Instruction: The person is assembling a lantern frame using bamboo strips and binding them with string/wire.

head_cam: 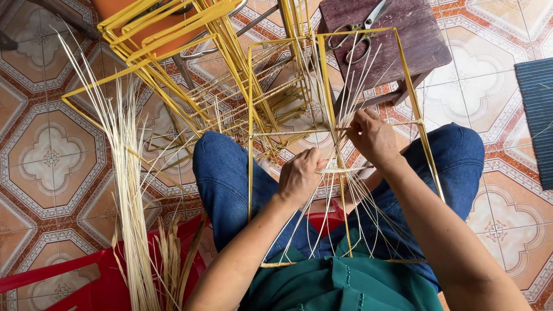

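A yellow stick frame (pixel 337 109) stands tilted over the lap, shaped like an open box. Thin pale strips (pixel 345 103) run up and down inside it, spread like a fan (close together near the top). One flat pale strip (pixel 345 170) lies sideways across them, with one end at the frame's middle stick, woven among the thin ones.

Left hand (pixel 299 175) and right hand (pixel 373 137) pinch pale strips (pixel 345 169) on a yellow frame (pixel 250 144).
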